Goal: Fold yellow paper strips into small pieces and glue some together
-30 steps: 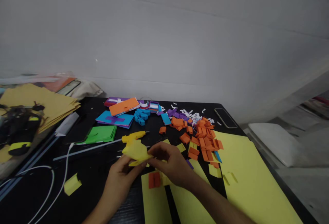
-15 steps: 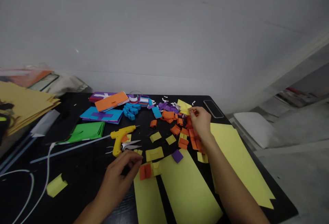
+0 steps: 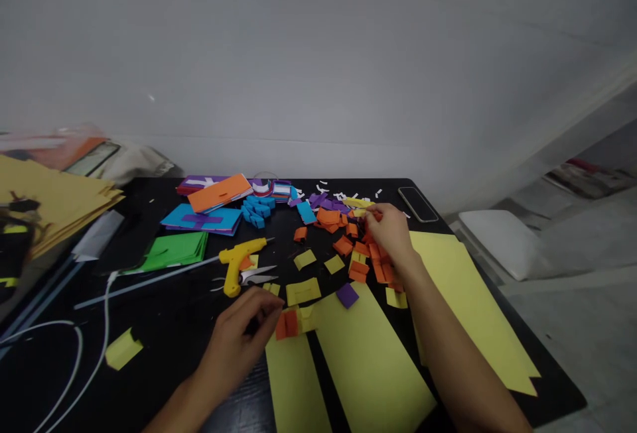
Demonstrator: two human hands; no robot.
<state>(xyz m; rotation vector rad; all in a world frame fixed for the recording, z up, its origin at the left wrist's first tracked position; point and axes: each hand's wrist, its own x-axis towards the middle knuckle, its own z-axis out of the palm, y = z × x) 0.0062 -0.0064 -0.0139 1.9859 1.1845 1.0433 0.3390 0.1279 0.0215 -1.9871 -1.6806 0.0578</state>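
My right hand reaches to the back of the black table. Its thumb and fingertips are closed on a small folded yellow paper piece, beside a heap of folded orange paper pieces. Partly curled, my left hand hovers near the front with no object visible in it; a small gap shows between thumb and fingertips. Just right of those fingertips, a folded orange paper piece lies next to a yellow one, at the top of a yellow paper strip.
A yellow glue gun and scissors lie behind my left hand. Yellow sheets cover the front right. Blue folded pieces, purple scraps and a phone are farther back. A white cable crosses the left.
The yellow piece in my right hand has gone from raised and facing me to lower and flatter over the heap. My left hand stays nearly in place. The view has shifted slightly.
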